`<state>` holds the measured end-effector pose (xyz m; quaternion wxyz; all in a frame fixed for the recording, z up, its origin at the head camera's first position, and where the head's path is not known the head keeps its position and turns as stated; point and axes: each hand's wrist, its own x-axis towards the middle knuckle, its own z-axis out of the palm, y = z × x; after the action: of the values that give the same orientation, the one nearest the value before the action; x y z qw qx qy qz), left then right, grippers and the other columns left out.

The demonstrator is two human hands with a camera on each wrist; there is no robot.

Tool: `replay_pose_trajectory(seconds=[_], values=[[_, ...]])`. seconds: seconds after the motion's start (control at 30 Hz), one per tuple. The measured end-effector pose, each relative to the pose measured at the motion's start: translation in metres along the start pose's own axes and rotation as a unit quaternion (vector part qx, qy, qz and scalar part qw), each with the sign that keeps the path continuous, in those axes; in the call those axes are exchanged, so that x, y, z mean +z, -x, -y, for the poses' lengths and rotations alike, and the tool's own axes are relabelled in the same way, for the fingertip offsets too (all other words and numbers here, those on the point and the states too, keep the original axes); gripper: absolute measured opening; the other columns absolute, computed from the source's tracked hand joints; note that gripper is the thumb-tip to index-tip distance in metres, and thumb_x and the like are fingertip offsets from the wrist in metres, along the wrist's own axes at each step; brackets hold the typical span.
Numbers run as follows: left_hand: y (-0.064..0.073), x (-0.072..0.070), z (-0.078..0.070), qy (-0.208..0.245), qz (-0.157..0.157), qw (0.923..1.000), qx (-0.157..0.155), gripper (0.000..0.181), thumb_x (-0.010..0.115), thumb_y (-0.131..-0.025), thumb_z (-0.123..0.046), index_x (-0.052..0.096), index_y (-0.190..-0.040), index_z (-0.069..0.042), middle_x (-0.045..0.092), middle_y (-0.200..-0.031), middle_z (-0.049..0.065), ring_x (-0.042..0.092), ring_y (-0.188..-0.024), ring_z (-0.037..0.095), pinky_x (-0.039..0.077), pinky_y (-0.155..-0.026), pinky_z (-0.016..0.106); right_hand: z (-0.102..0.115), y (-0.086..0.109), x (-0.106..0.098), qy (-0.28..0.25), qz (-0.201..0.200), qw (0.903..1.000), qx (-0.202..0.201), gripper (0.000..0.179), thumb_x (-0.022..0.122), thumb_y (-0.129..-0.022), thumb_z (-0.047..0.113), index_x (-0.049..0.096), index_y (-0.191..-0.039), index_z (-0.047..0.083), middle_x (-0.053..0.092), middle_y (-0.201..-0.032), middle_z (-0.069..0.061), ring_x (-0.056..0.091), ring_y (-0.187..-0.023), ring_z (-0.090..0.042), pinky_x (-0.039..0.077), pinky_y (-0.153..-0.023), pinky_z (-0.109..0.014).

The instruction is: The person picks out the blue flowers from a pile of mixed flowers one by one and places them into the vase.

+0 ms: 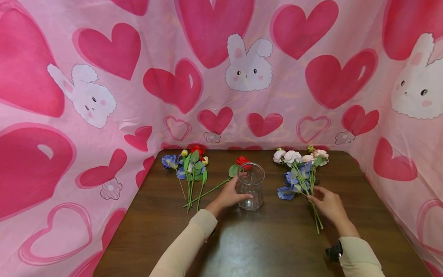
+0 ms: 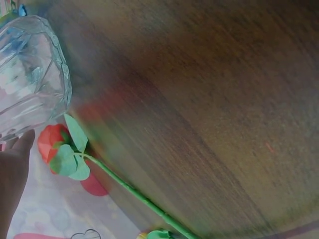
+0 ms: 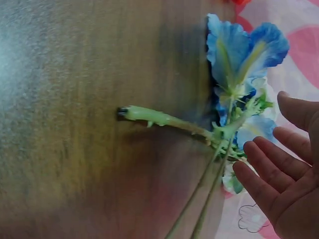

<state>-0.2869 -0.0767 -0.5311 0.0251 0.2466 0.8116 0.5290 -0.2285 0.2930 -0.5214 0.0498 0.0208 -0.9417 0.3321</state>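
My left hand point(image 1: 229, 194) holds a clear glass vase point(image 1: 255, 200) upright on the table, thumb across its near side and fingers partly hidden behind it. A red rose point(image 1: 243, 161) with green leaves lies just behind the vase; its stem point(image 2: 134, 191) shows in the left wrist view. My right hand point(image 1: 329, 206) is at the stems point(image 1: 313, 209) of blue flowers point(image 1: 293, 180) lying on the right. In the right wrist view the fingers point(image 3: 271, 169) are spread and loosely bent beside the blue petals point(image 3: 244, 52), with nothing gripped.
Pale pink and white flowers point(image 1: 292, 157) lie at the back right of the brown wooden table point(image 1: 249, 246). At the back left lies a group of blue flowers point(image 1: 169, 161), yellow buds point(image 1: 184, 152) and a red bloom point(image 1: 197, 150). Pink heart-patterned cloth point(image 1: 221, 100) surrounds the table.
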Motion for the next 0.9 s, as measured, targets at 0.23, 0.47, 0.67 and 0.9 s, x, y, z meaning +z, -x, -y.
replay_pose_trajectory(seconds=[0.23,0.47,0.67,0.9], values=[[0.0001,0.0007,0.0004,0.008,-0.001,1.0000,-0.004,0.083,0.085,-0.076,-0.026,0.040,-0.146,-0.025,0.053,-0.137,-0.004,0.047,-0.127,0.016,0.039,-0.103,0.048,-0.0056,0.0007,0.0026,0.015,0.021,0.9996,0.012,0.053,0.069,-0.091,0.025,0.054,-0.125,-0.013,0.060,-0.113,-0.034,0.058,-0.099,-0.048,0.046,-0.082,-0.060],[0.0004,0.0009,0.0009,0.007,-0.005,1.0000,0.002,0.083,0.085,-0.075,-0.025,0.041,-0.146,-0.023,0.053,-0.138,-0.003,0.046,-0.128,0.015,0.039,-0.103,0.047,-0.0095,0.0022,0.0063,0.022,0.027,0.9994,0.010,0.047,0.071,-0.088,0.018,0.057,-0.122,-0.012,0.063,-0.108,-0.031,0.060,-0.096,-0.046,0.047,-0.080,-0.059],[0.0001,0.0022,0.0033,0.000,-0.009,1.0000,0.004,0.083,0.085,-0.075,-0.027,0.041,-0.146,-0.025,0.054,-0.137,-0.004,0.046,-0.128,0.015,0.040,-0.102,0.048,-0.0101,0.0036,0.0091,0.039,0.024,0.9990,0.000,0.041,0.072,-0.086,0.015,0.061,-0.116,-0.012,0.067,-0.100,-0.026,0.064,-0.087,-0.041,0.049,-0.075,-0.057],[0.0001,0.0025,0.0046,-0.003,-0.011,0.9998,0.014,0.083,0.085,-0.075,-0.028,0.042,-0.146,-0.025,0.054,-0.136,-0.004,0.047,-0.127,0.014,0.040,-0.102,0.046,-0.0097,0.0021,0.0104,0.047,0.019,0.9987,-0.005,0.033,0.071,-0.085,0.009,0.063,-0.111,-0.010,0.069,-0.092,-0.019,0.065,-0.080,-0.035,0.049,-0.073,-0.056]])
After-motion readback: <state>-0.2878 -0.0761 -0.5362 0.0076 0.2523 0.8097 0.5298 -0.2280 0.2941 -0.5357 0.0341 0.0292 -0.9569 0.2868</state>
